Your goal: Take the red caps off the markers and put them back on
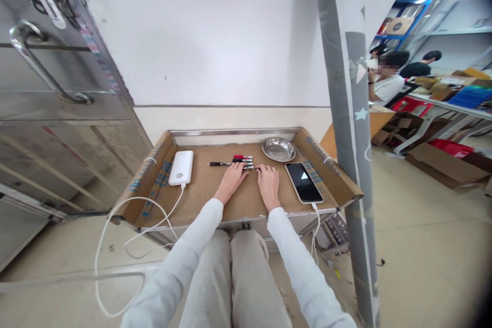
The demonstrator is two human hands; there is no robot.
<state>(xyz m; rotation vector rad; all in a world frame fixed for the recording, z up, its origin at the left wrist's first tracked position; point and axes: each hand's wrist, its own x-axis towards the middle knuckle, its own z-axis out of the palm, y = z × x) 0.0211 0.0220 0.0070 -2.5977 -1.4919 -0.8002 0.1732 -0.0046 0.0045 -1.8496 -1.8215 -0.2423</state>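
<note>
Both hands are close together over a cardboard-lined tray table (215, 205). My left hand (231, 180) has its fingers closed at the near end of a small group of pens. Between the two hands lies a slim dark pen (249, 167), partly hidden by the fingers. My right hand (268, 180) pinches its right end. A black pen (218, 164) points left, beyond my left fingers. Just past the fingertips lie a red pen (242, 157) and another dark pen (239, 160), side by side.
A white power bank (181, 167) with a cable lies left. A round metal bowl (279, 149) stands back right, above a phone (304, 183) on a cable. A grey wrapped pole (355, 128) rises at the right. Several people sit by a cluttered bench (461, 105) beyond.
</note>
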